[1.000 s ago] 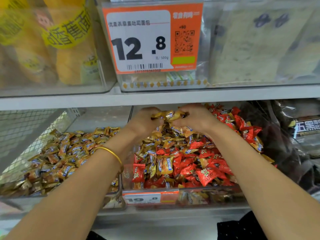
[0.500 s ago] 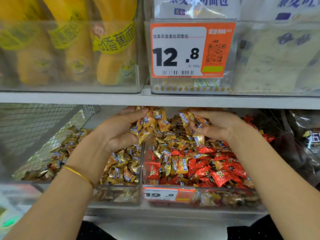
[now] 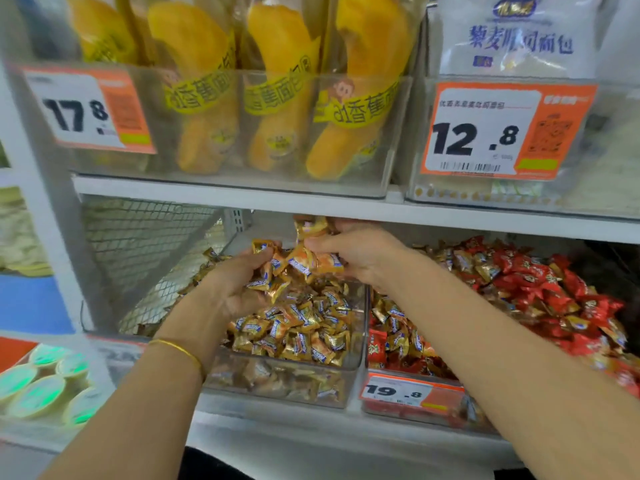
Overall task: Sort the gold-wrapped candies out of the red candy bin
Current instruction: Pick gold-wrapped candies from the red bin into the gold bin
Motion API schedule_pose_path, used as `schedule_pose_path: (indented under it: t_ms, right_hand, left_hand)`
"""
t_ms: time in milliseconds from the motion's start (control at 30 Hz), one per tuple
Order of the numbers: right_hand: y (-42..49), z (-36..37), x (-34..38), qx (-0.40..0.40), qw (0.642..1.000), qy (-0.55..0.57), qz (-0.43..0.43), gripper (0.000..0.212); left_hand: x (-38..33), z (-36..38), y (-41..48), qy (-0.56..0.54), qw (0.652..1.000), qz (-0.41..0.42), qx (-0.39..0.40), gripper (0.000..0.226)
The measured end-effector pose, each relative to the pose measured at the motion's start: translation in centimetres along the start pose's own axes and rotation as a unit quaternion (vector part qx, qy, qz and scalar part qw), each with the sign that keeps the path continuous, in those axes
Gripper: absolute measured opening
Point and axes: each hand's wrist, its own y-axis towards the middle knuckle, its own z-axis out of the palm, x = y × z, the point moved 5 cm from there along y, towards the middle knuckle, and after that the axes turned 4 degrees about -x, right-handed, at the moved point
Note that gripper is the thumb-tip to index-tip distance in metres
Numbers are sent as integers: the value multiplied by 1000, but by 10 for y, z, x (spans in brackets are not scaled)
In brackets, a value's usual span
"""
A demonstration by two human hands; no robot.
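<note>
Clutching a bunch of gold-wrapped candies [image 3: 304,263], left hand [image 3: 239,282] & right hand [image 3: 356,254] met, fingers curled round the wrappers, directly above a clear bin [image 3: 294,382] of gold sweets. The red candy bin [image 3: 408,415], w/ gold pieces mixed among red candies [image 3: 540,285], lay just right of the right-hand fingers. A shelf edge [image 3: 242,199] ran close above the fingertips; a 19.8 price tag [image 3: 398,393] masked part of the red bin's front.

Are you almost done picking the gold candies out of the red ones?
Not yet. Done: the clear bin on the left holds a big pile of gold candies. In hand: the left hand and right hand both grip a handful of them above that bin. Left: many gold wrappers lie mixed among the red candies in the red candy bin.
</note>
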Motion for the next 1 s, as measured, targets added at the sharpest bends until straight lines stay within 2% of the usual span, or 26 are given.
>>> schedule_pose_path:
  t_ms: [67, 133, 167, 233, 333, 467, 533, 667, 733, 833, 933, 1000]
  right_hand:
    - [12, 12, 3, -37, 989, -136, -42, 42]
    - [18, 22, 3, -20, 965, -256, -46, 41]
    - [19, 25, 3, -9, 959, -282, -43, 41]
    - [20, 25, 0, -6, 964, -266, -29, 38]
    - [15, 11, -2, -3, 983, -180, -38, 40]
    - [-6, -32, -12, 2, 995, -75, -60, 29]
    - [-14, -58, -15, -24, 996, -40, -81, 26]
    - [3, -117, -27, -82, 990, -91, -65, 26]
    - [22, -138, -29, -109, 965, -234, -53, 31]
    - [59, -136, -32, -80, 875, -473, -63, 41]
    - [88, -103, -40, 3, 812, -579, -64, 54]
    - [103, -95, -49, 34, 784, -618, -50, 64]
  left_hand:
    - [-2, -5, -1, -34, 999, -13, 19, 30]
    - [-7, -9, -1, -45, 998, -17, 40, 46]
    - [-10, -13, 1, -36, 999, -10, 37, 52]
    - [-14, -20, 5, -10, 999, 9, 33, 57]
    - [-16, -22, 6, 50, 998, 30, 28, 53]
    - [-18, -6, 1, 111, 987, 107, 35, 26]
    - [-13, 10, -1, 185, 970, 152, 51, 23]
    - [4, 58, -8, 330, 902, 256, 105, 27]
    - [10, 78, -7, 347, 888, 278, 118, 27]
    - [18, 93, 1, 347, 888, 283, 107, 32]
    - [23, 99, 8, 331, 895, 281, 99, 30]
    - [25, 103, 12, 332, 894, 285, 102, 30]
